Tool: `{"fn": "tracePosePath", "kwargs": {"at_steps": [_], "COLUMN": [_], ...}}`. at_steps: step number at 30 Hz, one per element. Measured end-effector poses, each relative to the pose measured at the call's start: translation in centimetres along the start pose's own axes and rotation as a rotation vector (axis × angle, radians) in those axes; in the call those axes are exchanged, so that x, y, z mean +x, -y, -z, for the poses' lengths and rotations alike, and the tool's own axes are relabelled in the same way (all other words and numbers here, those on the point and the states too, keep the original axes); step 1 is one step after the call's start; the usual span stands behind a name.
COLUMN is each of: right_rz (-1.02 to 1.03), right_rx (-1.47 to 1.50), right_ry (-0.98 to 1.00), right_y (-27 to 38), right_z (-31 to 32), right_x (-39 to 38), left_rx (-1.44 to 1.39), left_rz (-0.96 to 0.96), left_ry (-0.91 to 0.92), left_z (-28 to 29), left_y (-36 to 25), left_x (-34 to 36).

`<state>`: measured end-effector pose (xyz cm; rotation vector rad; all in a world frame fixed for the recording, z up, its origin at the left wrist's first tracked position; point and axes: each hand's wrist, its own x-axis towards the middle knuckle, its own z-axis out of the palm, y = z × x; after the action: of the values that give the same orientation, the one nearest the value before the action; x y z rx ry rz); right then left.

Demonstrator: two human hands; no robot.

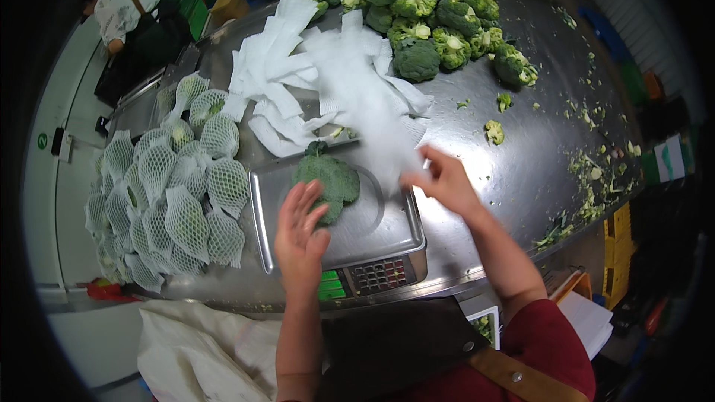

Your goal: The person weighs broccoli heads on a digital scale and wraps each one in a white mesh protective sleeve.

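Observation:
A head of broccoli (340,184) lies on the metal tray of a weighing scale (365,242), toward its left side. At its near left edge is my left hand (302,242), fingers stretched and apart; whether the fingertips touch the broccoli I cannot tell. Beyond the scale's right edge, my right hand (447,184) pinches the near end of a white foam net sleeve (391,141), which is smeared by motion. This sleeve trails away over a loose pile of flat white foam net sleeves (275,78) behind the scale.
Several broccoli heads in net sleeves (186,216) are heaped on the left of the steel table (462,119). Bare broccoli heads (417,4) are piled at the back. Green scraps (592,186) litter the right side. Another person (130,11) is at the far left.

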<state>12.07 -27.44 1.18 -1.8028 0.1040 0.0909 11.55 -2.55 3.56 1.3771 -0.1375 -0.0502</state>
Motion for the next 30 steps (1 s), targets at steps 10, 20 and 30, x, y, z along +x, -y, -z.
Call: {"fn": "tracePosePath", "kwargs": {"at_steps": [10, 20, 30], "right_rz": [0.309, -0.188, -0.161], "right_rx": [-0.098, 0.811, 0.787], "right_ry": [0.072, -0.126, -0.036], "right_y": [1.8, 0.5, -0.4], "right_z": [-2.9, -5.7, -6.8], "right_x": [-5.8, -4.5, -7.2], "left_rx": [-0.104, -0.509, -0.445], "left_rz": [0.365, 0.557, 0.171], "left_ry": [0.117, 0.174, -0.035], "left_z": [-0.2, -2.9, -2.0], "left_y": [2.7, 4.9, 7.0], "left_x": [-2.8, -5.2, -8.4]}}
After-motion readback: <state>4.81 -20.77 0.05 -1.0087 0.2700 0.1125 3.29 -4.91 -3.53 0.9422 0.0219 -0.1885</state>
